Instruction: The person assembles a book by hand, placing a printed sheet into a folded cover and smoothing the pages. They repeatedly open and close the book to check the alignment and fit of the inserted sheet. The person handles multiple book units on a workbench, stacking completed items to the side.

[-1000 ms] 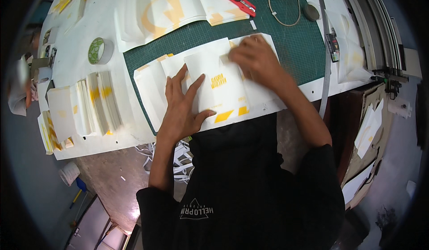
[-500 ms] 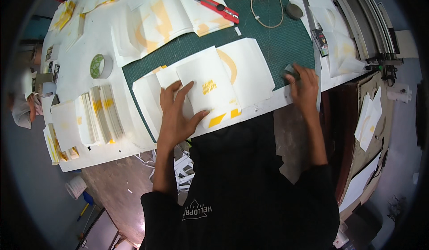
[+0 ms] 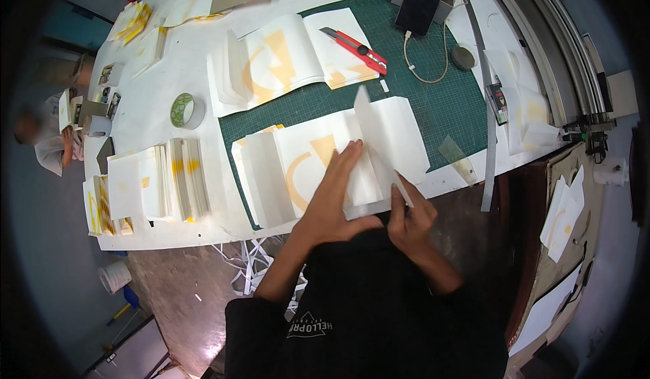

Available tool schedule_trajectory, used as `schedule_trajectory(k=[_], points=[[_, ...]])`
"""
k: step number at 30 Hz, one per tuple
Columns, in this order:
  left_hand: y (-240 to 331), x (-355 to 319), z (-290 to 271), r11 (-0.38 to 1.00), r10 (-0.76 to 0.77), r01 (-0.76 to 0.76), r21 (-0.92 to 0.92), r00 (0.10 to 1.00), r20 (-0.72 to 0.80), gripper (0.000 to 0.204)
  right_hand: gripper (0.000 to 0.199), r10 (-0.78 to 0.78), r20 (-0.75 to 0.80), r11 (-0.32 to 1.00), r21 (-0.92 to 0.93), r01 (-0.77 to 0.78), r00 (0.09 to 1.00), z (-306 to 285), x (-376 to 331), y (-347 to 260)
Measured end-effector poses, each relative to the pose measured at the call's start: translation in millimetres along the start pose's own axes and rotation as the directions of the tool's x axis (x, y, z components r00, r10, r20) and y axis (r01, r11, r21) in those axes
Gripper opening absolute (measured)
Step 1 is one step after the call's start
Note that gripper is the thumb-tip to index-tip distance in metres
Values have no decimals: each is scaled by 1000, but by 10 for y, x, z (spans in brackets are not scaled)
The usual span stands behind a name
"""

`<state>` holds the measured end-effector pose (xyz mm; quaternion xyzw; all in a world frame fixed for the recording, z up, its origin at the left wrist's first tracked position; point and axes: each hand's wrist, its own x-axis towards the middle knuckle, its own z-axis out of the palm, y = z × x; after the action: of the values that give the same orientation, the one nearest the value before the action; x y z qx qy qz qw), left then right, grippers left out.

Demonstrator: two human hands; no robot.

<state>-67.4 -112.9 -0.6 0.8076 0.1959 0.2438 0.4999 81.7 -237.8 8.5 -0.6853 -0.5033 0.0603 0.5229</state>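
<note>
A white printed folded sheet (image 3: pixel 315 138) with pale orange shapes lies spread on the green cutting mat (image 3: pixel 443 101) at the table's near edge. One panel stands raised as a paper flap (image 3: pixel 374 134). My left hand (image 3: pixel 332 199) presses on the sheet beside that flap, fingers stretched and thumb spread. Closed on the flap's near edge is my right hand (image 3: pixel 412 222), pinching it between thumb and fingers. A translucent flat plastic piece (image 3: pixel 458 160) lies on the mat's right corner, apart from both hands.
Farther back lie another folded sheet (image 3: pixel 271 60) and a red utility knife (image 3: pixel 355 50). At left are a tape roll (image 3: pixel 187 111) and stacked folded papers (image 3: pixel 176 179). A metal ruler (image 3: pixel 482 60), a phone (image 3: pixel 421 6) and its cable flank the right. Another person (image 3: pixel 54 132) works at far left.
My right hand has left the plastic piece and come left to the sheet, lifting a panel. My left hand has moved right across the sheet. The view has shifted.
</note>
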Motion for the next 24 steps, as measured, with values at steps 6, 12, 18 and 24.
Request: schedule_trajectory(k=[6, 12, 18, 24], points=[[-249, -255, 234, 924, 203, -91, 371, 940, -276, 108, 27, -47, 162, 939, 344, -12, 986, -181, 378, -494], [-566, -491, -226, 952, 43, 223, 212, 585, -810, 64, 73, -317, 287, 725, 688, 36, 904, 0, 654, -611], [351, 22, -1173, 979, -200, -3, -205, -231, -952, 61, 67, -109, 232, 730, 678, -80, 967, -102, 577, -310], [122, 372, -1799, 807, 484, 273, 523, 202, -852, 40, 58, 90, 216, 791, 578, -201, 972, -316, 293, 72]])
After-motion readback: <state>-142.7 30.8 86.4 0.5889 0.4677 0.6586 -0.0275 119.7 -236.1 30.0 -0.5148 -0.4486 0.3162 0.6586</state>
